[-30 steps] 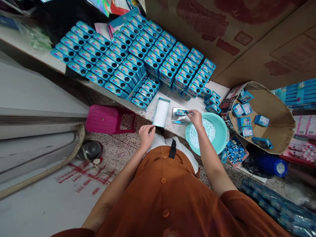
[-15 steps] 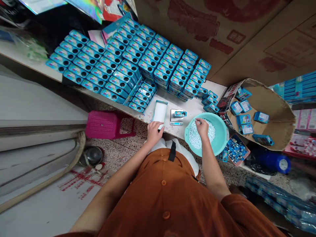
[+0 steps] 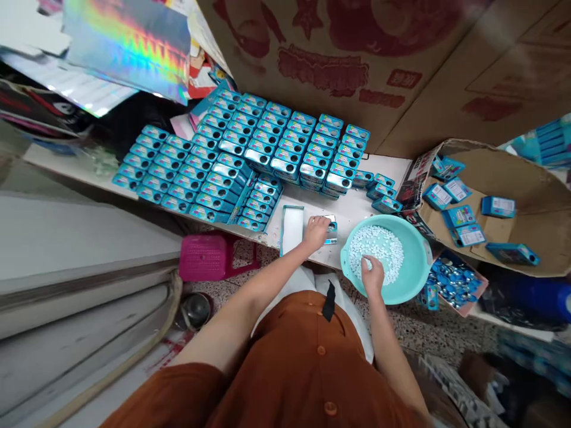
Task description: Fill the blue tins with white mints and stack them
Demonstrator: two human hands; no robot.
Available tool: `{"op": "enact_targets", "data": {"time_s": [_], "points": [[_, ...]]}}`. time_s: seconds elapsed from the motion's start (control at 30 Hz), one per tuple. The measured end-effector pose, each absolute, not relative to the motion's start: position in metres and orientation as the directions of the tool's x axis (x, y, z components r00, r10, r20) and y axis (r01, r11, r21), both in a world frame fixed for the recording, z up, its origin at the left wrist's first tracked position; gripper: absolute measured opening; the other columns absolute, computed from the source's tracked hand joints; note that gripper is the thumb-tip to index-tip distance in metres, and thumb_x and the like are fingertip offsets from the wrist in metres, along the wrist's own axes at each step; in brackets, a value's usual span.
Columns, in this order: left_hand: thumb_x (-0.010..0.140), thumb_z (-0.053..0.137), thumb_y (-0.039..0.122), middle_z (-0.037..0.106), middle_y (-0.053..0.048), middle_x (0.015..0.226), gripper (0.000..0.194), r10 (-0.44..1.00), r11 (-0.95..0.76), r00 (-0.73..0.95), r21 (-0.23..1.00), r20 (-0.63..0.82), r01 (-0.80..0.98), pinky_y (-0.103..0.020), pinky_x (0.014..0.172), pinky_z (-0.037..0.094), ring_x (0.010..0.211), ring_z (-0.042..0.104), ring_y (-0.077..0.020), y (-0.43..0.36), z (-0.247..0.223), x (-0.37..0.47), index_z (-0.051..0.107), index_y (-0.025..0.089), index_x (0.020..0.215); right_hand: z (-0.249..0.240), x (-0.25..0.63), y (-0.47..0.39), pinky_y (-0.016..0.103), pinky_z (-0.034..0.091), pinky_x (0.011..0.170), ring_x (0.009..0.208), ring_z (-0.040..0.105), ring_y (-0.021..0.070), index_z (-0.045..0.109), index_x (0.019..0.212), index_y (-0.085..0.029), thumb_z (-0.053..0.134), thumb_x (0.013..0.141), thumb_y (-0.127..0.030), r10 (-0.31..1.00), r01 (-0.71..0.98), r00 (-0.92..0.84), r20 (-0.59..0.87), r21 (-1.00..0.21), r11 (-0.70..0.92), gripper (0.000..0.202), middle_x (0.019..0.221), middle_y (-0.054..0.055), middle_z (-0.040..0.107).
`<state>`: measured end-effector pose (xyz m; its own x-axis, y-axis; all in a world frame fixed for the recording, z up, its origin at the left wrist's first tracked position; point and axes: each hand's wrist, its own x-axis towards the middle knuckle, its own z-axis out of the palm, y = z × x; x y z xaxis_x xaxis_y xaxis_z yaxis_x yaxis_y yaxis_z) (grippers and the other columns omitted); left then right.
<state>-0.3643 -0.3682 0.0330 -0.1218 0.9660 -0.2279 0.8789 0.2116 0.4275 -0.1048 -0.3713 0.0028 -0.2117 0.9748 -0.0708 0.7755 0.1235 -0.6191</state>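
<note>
My left hand [image 3: 316, 233] is closed around the left end of a small blue tin [image 3: 332, 227] on the small scale [image 3: 331, 241]. Over the turquoise basin [image 3: 413, 261], my right hand [image 3: 373, 275] has its fingers pressed together; what they hold, if anything, is too small to make out. Small white pieces [image 3: 379, 241] cover the left part of the basin's bottom. An open tray with a white inside [image 3: 292, 229] lies just left of my left hand. Behind it stand many blue tins [image 3: 279, 145] in stacked rows.
A cut-open cardboard box [image 3: 535, 226] with several blue tins stands at the right. Beside the basin is a box of blue and silver lids [image 3: 455, 279]. Large cartons [image 3: 330, 71] rise behind the table. A pink stool [image 3: 203, 257] is on the floor at left.
My left hand has moved right from the open tray to the tin on the scale and closed on it. My right hand remains over the basin, slightly lower. The whole view has shifted.
</note>
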Motion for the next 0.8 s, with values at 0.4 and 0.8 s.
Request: {"op": "enact_targets", "data": {"time_s": [0.4,0.8], "points": [[0.082,0.057,0.027,0.064,-0.008,0.111,0.033,0.942,0.335,-0.312,0.399,-0.124,0.853,-0.043,0.097,0.032,0.108,0.055,-0.0277,-0.448,0.057,-0.480,0.055,0.022,0.115,0.022,-0.227,-0.427,0.031,0.044,0.088,0.097,0.059,0.0193,0.059,0.120,-0.019,0.046,0.093,-0.029,0.562,0.577,-0.771,-0.300,-0.702,0.416,0.032,0.101,0.008,0.068],[0.080,0.058,0.024,0.064,-0.010,0.108,0.032,0.970,0.238,-0.197,0.377,-0.144,0.895,-0.041,0.091,0.037,0.104,0.056,-0.0297,-0.404,0.024,-0.498,0.055,0.021,0.112,-0.020,-0.279,-0.458,0.032,0.042,0.088,0.103,0.058,0.0227,0.057,0.118,-0.016,0.042,0.095,-0.036,0.506,0.789,-0.614,-0.605,-0.478,0.386,0.034,0.112,0.012,0.063]]}}
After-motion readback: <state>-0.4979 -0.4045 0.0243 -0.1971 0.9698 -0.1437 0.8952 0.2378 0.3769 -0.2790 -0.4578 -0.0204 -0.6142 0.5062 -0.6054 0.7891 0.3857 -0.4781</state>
